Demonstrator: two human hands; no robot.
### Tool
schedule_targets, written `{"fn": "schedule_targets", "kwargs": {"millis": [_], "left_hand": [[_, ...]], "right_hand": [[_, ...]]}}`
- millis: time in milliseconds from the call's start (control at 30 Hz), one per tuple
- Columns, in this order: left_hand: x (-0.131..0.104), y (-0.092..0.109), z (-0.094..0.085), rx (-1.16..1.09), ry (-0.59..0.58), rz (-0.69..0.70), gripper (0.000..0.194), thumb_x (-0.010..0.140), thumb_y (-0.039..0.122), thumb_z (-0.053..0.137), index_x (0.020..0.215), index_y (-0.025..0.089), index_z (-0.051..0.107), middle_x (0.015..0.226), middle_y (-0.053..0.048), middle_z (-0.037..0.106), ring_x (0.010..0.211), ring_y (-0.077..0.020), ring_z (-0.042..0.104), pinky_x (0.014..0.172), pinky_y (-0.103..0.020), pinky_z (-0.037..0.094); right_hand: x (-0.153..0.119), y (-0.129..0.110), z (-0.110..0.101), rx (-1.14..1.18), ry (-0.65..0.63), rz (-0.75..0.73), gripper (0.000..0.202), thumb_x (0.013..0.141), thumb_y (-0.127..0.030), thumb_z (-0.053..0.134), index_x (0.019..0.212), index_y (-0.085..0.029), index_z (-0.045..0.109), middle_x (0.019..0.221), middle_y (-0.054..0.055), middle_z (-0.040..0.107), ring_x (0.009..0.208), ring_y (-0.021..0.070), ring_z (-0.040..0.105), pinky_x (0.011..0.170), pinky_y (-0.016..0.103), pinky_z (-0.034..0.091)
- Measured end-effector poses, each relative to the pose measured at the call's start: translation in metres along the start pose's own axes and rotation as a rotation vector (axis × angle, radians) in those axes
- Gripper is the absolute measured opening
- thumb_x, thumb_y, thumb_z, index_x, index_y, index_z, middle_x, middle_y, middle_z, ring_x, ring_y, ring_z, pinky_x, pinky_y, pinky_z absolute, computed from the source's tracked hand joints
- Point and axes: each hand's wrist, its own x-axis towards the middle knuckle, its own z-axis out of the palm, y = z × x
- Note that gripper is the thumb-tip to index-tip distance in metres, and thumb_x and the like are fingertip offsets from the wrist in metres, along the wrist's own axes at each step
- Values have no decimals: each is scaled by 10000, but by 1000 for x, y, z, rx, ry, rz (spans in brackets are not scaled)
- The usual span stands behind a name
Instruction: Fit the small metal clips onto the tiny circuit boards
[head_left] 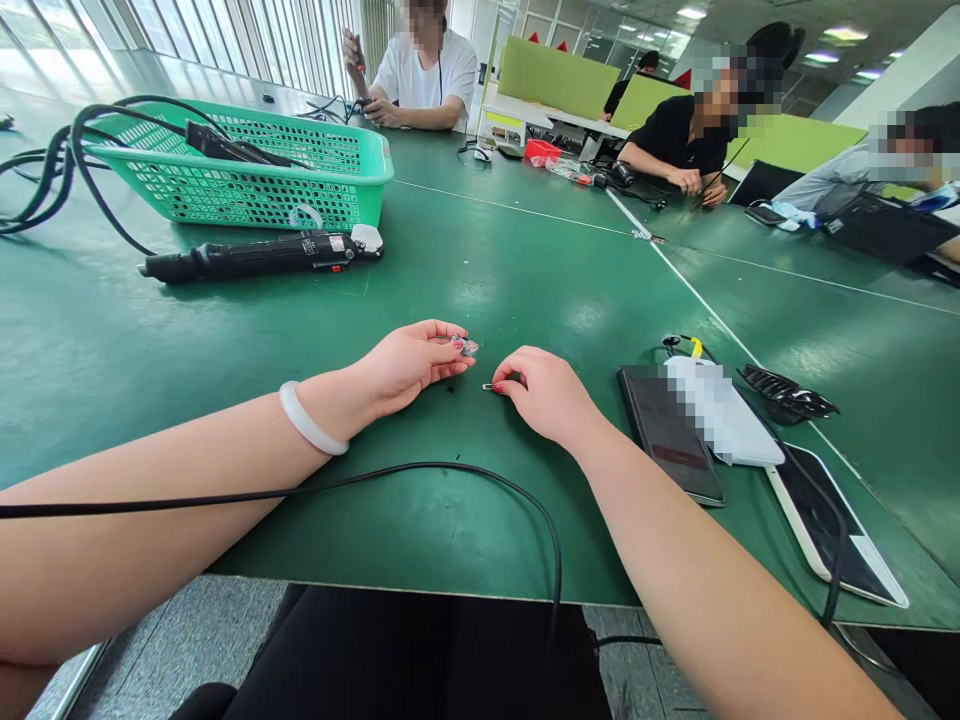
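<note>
A white bangle (304, 427) is worn with black clothing (420, 650)

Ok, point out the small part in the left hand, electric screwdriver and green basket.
Small part (469, 347): head view, exposed end.
Electric screwdriver (259, 259): head view, black body.
Green basket (240, 193): head view, front wall.

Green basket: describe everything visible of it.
The green basket is mint-coloured and looks like plastic, with a smooth rim and walls pierced by rows of small holes. It stands upright, open at the top, on the dark green table at the left. Black cables pass at its left end, and a long black item lies inside. A black handheld tool lies just in front; whether the two touch is unclear.
</note>
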Motion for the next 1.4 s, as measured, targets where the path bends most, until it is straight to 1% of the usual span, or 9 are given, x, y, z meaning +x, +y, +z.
{"fn": "schedule_targets", "kwargs": {"millis": [267,433,533,633,900,1033,1200,1267,1400], "left_hand": [[-1,-1,0,28,-16,17,113,788,38,603,868,102,555,864,-77,678,768,-110,650,876,-300,483],[0,0,0,74,46,38,124,766,50,633,842,104,552,827,-64,673,759,-108,647,895,-307,476],[1,-1,0,80,78,49,130,755,62,647,826,107,549,809,-59,668,763,-111,646,896,-309,474],[1,-2,0,71,92,43,133,747,47,637,821,111,547,796,-57,667,762,-115,646,882,-312,473],[2,-4,0,114,92,50,184,703,90,697,816,123,555,744,-32,657,723,-112,629,829,-308,470],[1,-3,0,84,92,41,175,711,79,685,815,120,551,765,-43,657,743,-117,637,830,-302,471],[-1,-1,1,104,97,26,163,723,92,681,818,125,553,761,-41,654,737,-121,634,795,-298,476],[0,-2,2,122,99,39,166,716,94,690,813,124,559,752,-36,656,734,-115,630,808,-295,474],[1,-4,1,176,90,77,173,704,117,711,803,130,569,722,-20,654,722,-104,621,812,-288,471]], "right_hand": [[-4,-7,-5,170,141,55,110,827,-218,560,761,-215,649,686,-17,658,594,118,544,594,262,404],[-4,-12,-1,-34,44,-22,152,827,-182,567,750,-218,693,776,17,679,765,167,585,690,300,430],[-5,-19,7,-64,51,-146,127,842,-232,585,869,-222,709,858,32,682,856,179,577,782,317,443],[-4,-28,18,-54,49,-216,143,839,-270,605,930,-217,703,904,36,674,884,179,570,794,313,450],[-3,-32,18,-51,157,-227,171,876,-213,528,818,-198,688,874,40,664,833,166,576,763,303,456],[-3,-32,21,-27,108,-238,131,838,-268,603,914,-207,690,939,40,670,882,179,583,775,318,464],[-1,-33,27,-68,78,-248,151,861,-203,555,834,-215,703,900,28,682,865,175,581,780,314,459],[0,-32,24,-62,126,-251,170,872,-209,537,836,-209,702,890,33,676,851,170,581,770,306,458],[-1,-26,14,-20,330,-215,212,899,-232,491,875,-203,700,882,44,663,831,161,577,744,292,456]]}}
